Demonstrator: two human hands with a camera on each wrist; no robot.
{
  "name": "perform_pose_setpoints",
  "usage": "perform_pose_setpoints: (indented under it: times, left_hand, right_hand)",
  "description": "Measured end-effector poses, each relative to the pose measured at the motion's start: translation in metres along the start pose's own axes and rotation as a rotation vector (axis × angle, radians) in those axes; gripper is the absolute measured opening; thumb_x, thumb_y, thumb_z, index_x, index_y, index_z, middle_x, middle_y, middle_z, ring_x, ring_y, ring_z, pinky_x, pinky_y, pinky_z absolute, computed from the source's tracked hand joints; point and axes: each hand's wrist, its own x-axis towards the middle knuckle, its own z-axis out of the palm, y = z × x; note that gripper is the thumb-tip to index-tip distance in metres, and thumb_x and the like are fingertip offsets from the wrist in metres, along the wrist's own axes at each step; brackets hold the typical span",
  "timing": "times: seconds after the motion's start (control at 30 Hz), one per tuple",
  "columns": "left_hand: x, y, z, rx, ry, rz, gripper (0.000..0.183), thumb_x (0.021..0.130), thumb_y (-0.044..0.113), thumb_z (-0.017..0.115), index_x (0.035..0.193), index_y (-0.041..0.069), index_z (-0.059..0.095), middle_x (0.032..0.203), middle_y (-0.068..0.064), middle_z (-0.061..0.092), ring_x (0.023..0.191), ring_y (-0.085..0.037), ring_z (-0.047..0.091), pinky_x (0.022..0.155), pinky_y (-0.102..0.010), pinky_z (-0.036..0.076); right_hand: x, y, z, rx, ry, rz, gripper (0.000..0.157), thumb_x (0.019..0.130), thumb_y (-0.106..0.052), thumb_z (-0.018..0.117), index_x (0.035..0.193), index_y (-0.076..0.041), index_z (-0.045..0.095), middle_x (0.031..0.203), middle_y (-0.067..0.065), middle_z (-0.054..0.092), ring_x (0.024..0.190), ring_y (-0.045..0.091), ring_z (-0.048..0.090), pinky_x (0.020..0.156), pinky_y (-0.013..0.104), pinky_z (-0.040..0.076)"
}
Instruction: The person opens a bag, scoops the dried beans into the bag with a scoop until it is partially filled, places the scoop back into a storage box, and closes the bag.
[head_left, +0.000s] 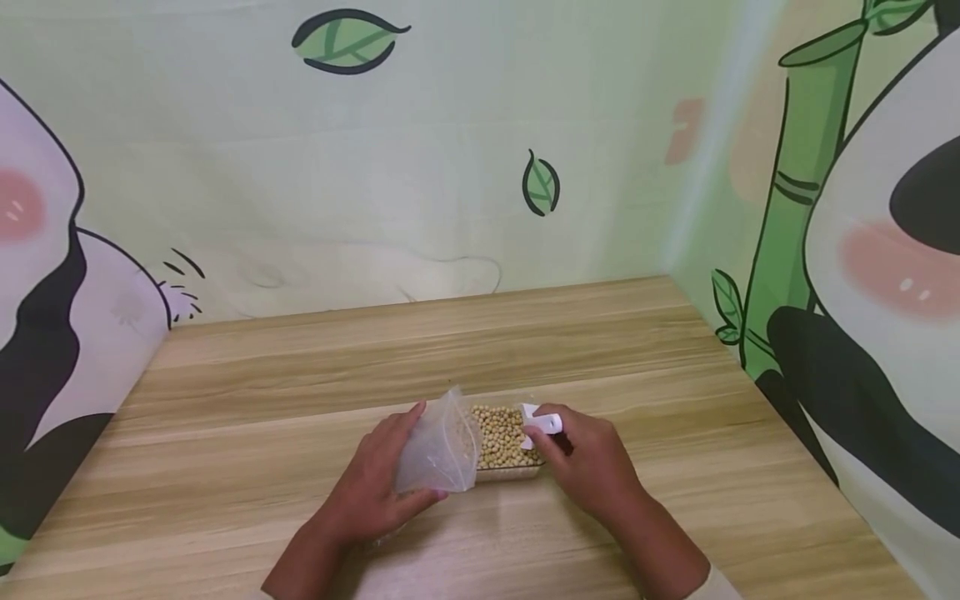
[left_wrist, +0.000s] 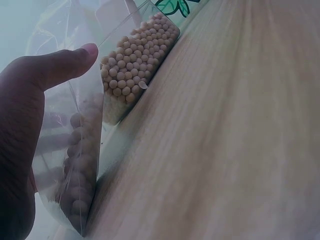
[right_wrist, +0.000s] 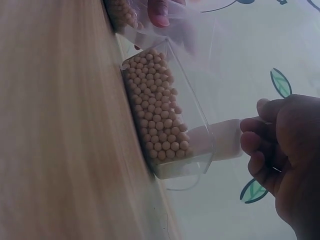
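A clear rectangular plastic container (head_left: 508, 474) full of pale yellow soybeans (head_left: 497, 435) sits on the table between the hands. My left hand (head_left: 367, 479) holds a clear zip bag (head_left: 437, 454) at the container's left end, thumb on the near side and fingers behind it. Its mouth faces the container, and soybeans (left_wrist: 80, 170) lie low inside the bag. My right hand (head_left: 596, 462) pinches the handle of a white scoop (head_left: 546, 422) at the container's right end. Through the clear wall, the scoop's head (right_wrist: 200, 140) shows down at the beans.
A wood-grain table (head_left: 247, 400) lies under everything. Behind it hangs a pale green backdrop (head_left: 450, 167) printed with leaves, and panda and bamboo pictures flank the table on both sides.
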Motion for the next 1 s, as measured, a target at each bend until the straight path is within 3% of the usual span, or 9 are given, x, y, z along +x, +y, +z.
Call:
perform_pose_setpoints:
  times: [0.27, 0.4, 0.63, 0.77, 1.0]
  left_hand:
    - [0.001, 0.0, 0.0, 0.003, 0.0, -0.001, 0.111, 0.079, 0.041, 0.093, 0.168, 0.004, 0.037, 0.147, -0.017, 0.064, 0.133, -0.033, 0.061, 0.105, -0.063, 0.051]
    - [0.0, 0.0, 0.001, 0.003, -0.002, -0.003, 0.111, 0.08, 0.041, 0.093, 0.168, 0.004, 0.037, 0.147, -0.016, 0.064, 0.133, -0.033, 0.061, 0.104, -0.063, 0.051]
    - [-0.001, 0.001, 0.0, -0.003, -0.006, -0.011, 0.111, 0.08, 0.041, 0.093, 0.168, 0.005, 0.036, 0.149, -0.016, 0.063, 0.135, -0.035, 0.06, 0.105, -0.064, 0.051]
    - [-0.001, 0.001, 0.0, -0.003, -0.006, -0.017, 0.111, 0.081, 0.041, 0.093, 0.169, 0.006, 0.036, 0.15, -0.016, 0.063, 0.136, -0.035, 0.06, 0.106, -0.064, 0.05]
    - [-0.001, 0.002, 0.0, 0.004, -0.009, -0.019, 0.11, 0.081, 0.041, 0.093, 0.168, 0.006, 0.037, 0.15, -0.016, 0.063, 0.136, -0.034, 0.06, 0.105, -0.062, 0.05]
  right_hand:
    - [0.002, 0.0, 0.001, 0.108, -0.014, 0.152, 0.009, 0.095, -0.006, 0.083, 0.099, -0.002, 0.076, 0.076, 0.002, 0.071, 0.066, -0.002, 0.052, 0.058, 0.021, 0.05]
    - [0.003, 0.0, 0.001, 0.224, -0.062, 0.294, 0.009, 0.1, -0.011, 0.079, 0.1, -0.003, 0.075, 0.072, 0.007, 0.071, 0.058, 0.001, 0.056, 0.054, 0.022, 0.05]
    - [0.007, 0.002, 0.003, 0.405, -0.092, 0.565, 0.01, 0.103, -0.011, 0.076, 0.102, -0.002, 0.077, 0.08, 0.013, 0.075, 0.055, 0.02, 0.062, 0.053, 0.022, 0.05]
    - [0.01, 0.003, 0.005, 0.463, -0.079, 0.678, 0.011, 0.103, -0.01, 0.075, 0.102, 0.001, 0.077, 0.08, 0.011, 0.076, 0.053, 0.013, 0.057, 0.052, 0.021, 0.047]
    - [0.01, 0.008, 0.007, 0.554, -0.049, 0.793, 0.016, 0.105, -0.01, 0.072, 0.101, 0.004, 0.077, 0.074, 0.004, 0.076, 0.05, 0.009, 0.052, 0.05, 0.021, 0.04]
